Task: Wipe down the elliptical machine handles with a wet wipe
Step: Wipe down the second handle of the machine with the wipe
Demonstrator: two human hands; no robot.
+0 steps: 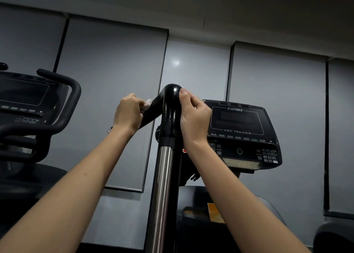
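Observation:
A glossy black handle (171, 107) bends over at its top and sits on a steel tube (162, 185) in the middle of the view. My left hand (127, 112) is closed around the handle's left branch, with a white wet wipe (147, 103) pressed between fingers and handle. My right hand (193, 116) grips the right side of the bend, thumb near the top. The handle's surface looks wet and shiny.
The machine's black console (241, 132), marked Arc Trainer, stands just right of my right hand. A second machine with a console and curved black handlebar (63, 103) stands at the left. Grey blinds (115, 80) cover the wall behind.

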